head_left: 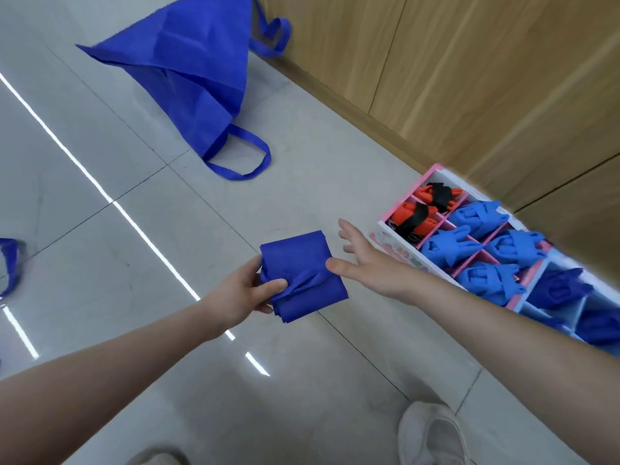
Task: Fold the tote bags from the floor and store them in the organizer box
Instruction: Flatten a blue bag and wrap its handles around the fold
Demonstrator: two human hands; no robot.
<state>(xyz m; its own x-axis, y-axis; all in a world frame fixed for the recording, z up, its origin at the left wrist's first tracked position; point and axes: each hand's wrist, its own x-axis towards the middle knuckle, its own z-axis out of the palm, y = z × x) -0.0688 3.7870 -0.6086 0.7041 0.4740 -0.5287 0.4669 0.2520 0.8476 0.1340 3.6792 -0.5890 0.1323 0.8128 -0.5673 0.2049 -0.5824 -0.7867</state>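
Observation:
My left hand (246,292) grips a folded dark blue tote bag (308,263) above the tiled floor, thumb pressed on its gathered handle. My right hand (365,260) is spread with straight fingers just right of the bundle, its thumb touching the bundle's right side. The organizer box (385,229), white and pink with dividers, sits on the floor to the right against the wooden wall. Its compartments hold folded orange bags (412,214), several light blue bags (476,213) and dark blue bags (557,286). An unfolded blue tote bag (188,72) lies on the floor far ahead.
The strap of another blue bag (10,263) shows at the left edge. A wooden panelled wall (469,78) runs along the right. My white shoe (432,434) stands on the grey tiles (100,162) below the hands.

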